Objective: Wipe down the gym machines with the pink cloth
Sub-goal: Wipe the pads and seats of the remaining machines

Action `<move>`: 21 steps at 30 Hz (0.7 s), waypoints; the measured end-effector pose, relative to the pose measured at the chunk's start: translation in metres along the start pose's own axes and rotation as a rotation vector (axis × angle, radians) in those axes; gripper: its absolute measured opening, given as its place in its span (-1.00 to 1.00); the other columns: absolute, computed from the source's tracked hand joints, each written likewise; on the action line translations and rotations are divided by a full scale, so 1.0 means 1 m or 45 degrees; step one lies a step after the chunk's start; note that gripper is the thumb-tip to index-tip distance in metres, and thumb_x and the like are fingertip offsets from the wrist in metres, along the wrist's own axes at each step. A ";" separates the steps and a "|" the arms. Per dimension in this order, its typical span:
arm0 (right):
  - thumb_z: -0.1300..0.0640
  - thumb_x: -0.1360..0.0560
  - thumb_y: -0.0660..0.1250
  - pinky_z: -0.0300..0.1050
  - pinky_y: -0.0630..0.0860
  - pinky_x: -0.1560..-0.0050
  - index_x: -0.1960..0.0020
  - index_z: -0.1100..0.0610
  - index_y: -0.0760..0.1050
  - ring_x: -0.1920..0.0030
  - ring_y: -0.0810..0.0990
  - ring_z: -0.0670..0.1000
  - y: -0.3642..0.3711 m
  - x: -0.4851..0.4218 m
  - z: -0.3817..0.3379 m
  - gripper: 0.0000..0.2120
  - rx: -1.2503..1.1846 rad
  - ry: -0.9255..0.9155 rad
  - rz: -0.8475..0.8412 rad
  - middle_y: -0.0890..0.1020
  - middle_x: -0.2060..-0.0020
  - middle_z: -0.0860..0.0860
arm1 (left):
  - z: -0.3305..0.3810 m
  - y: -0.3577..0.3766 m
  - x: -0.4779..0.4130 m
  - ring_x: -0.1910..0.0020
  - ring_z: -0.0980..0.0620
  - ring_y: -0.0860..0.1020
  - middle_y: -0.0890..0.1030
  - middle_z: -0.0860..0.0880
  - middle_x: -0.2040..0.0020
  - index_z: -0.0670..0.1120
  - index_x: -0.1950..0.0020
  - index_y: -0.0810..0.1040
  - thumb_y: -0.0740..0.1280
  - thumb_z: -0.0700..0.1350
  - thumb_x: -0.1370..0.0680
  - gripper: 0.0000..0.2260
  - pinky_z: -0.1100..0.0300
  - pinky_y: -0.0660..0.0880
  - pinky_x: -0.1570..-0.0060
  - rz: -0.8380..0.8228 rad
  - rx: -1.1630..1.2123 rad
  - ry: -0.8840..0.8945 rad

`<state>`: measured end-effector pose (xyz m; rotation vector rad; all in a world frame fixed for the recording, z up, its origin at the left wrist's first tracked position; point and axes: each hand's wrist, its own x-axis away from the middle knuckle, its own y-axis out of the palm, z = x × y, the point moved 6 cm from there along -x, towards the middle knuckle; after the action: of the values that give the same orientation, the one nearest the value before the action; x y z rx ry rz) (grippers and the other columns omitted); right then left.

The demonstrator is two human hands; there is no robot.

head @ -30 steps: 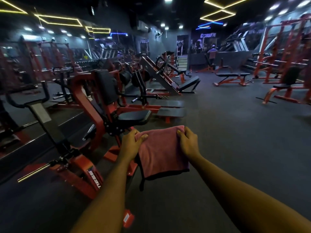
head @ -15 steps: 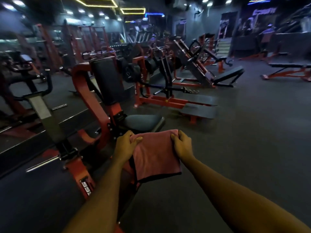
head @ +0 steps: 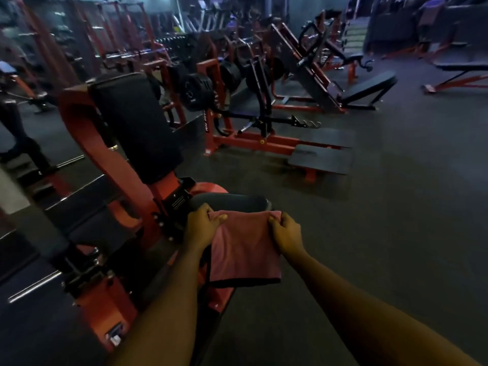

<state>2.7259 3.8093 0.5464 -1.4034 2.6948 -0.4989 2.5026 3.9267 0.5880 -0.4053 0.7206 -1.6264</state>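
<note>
Both hands hold the pink cloth (head: 244, 249) by its top corners, the left hand (head: 203, 227) and right hand (head: 286, 235) each pinching an edge so it hangs flat between them. Just beyond the grip sits the machine's dark seat (head: 232, 203), probably not touching the cloth, with the black back pad (head: 137, 125) up to the left on the red frame (head: 87, 138).

Dark floor (head: 396, 212) spreads out to the right, and pale stairs (head: 356, 35) rise at the far back.
</note>
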 end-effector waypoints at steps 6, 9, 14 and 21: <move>-0.02 -0.61 0.34 -0.07 0.50 0.03 -0.13 0.21 0.55 -0.01 0.61 0.09 0.019 -0.084 0.004 -0.71 0.098 0.156 0.182 0.64 -0.04 0.11 | -0.016 0.062 -0.085 -0.22 -0.26 0.50 0.52 -0.24 -0.24 -0.22 -0.26 0.50 0.46 -0.05 -0.55 -0.62 -0.02 0.43 -0.15 -0.196 -0.020 0.008; -0.08 -0.53 0.46 -0.08 0.49 0.05 -0.24 0.20 0.51 -0.04 0.58 0.06 0.027 -0.103 0.025 -0.57 0.171 0.311 0.058 0.59 -0.08 0.08 | -0.032 0.095 -0.081 -0.50 -0.21 0.28 0.27 -0.15 -0.56 0.00 -0.56 0.35 0.41 0.01 -0.58 -0.43 -0.08 0.27 -0.44 -0.343 -0.275 0.222; -0.15 -0.46 0.52 -0.03 0.57 0.05 -0.36 0.06 0.42 -0.15 0.60 0.13 0.033 -0.094 0.063 -0.41 0.050 0.468 -0.015 0.57 -0.18 0.04 | -0.056 0.134 -0.072 -0.64 -0.01 -0.07 0.02 0.08 -0.67 0.29 -0.60 0.10 -0.07 0.30 -0.62 -0.47 -0.07 -0.15 -0.57 -0.623 -0.527 0.435; 0.01 -0.46 0.46 -0.04 0.64 -0.01 -0.13 0.05 0.58 -0.02 0.66 0.04 0.032 -0.108 0.022 -0.73 0.217 0.270 -0.050 0.68 -0.07 0.06 | -0.051 0.129 -0.077 -0.62 -0.06 0.13 0.22 0.00 -0.63 0.09 -0.59 0.30 0.05 0.13 -0.70 -0.54 0.00 -0.04 -0.56 -0.616 -0.255 0.352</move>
<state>2.7681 3.9076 0.5057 -1.4331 2.7058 -0.9057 2.5823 4.0056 0.4758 -0.5341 1.0582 -2.0995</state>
